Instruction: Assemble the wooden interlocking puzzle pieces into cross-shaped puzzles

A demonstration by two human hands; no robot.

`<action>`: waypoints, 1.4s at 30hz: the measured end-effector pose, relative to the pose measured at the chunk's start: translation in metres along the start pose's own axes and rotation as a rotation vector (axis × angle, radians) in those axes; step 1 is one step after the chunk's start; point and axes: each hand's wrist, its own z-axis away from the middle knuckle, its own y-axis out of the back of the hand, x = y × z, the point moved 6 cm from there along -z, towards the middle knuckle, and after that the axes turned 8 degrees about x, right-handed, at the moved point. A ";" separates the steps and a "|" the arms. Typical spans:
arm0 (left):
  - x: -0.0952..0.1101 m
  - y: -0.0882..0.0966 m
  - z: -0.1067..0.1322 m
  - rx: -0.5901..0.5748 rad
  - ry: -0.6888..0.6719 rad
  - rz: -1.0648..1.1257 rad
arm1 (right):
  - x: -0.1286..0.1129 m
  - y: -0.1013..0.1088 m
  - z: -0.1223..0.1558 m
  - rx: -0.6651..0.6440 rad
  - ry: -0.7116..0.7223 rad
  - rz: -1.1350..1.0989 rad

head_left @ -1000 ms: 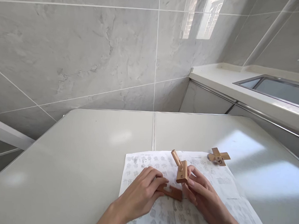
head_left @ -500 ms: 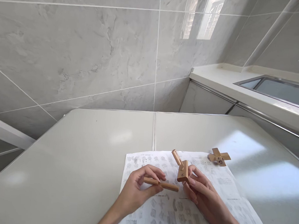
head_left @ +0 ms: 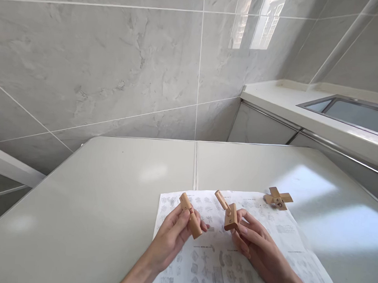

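My left hand (head_left: 178, 231) is closed on a notched wooden puzzle stick (head_left: 196, 227), thumb lying across its middle. The stick tilts from upper left to lower right, with a small mark near its upper part. In my right hand (head_left: 255, 236) is a wooden puzzle block (head_left: 231, 217), pinched at its right side and marked with a character. A second, thinner wooden stick (head_left: 221, 200) juts from this block toward the upper left. Both hands are above a printed sheet (head_left: 213, 264), and the two held pieces are apart.
A cross-shaped wooden puzzle piece (head_left: 278, 198) with written marks lies at the sheet's upper right corner. The sheet rests on a pale table (head_left: 107, 204) with a seam down its middle. Behind stands a grey tiled wall (head_left: 116, 67); a counter (head_left: 276, 96) runs along the right.
My left hand has turned the puzzle stick from nearly level to a steep slant and shifted it slightly left. My right hand and its block have hardly moved.
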 end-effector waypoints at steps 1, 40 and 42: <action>-0.001 -0.003 0.000 -0.021 0.018 0.010 | 0.000 0.000 0.000 0.002 -0.004 0.002; -0.013 -0.022 0.019 -0.058 -0.054 -0.347 | 0.014 -0.033 0.009 -0.090 -0.103 -0.017; -0.013 -0.023 0.019 -0.040 -0.079 -0.345 | 0.016 -0.034 0.010 -0.088 -0.105 -0.031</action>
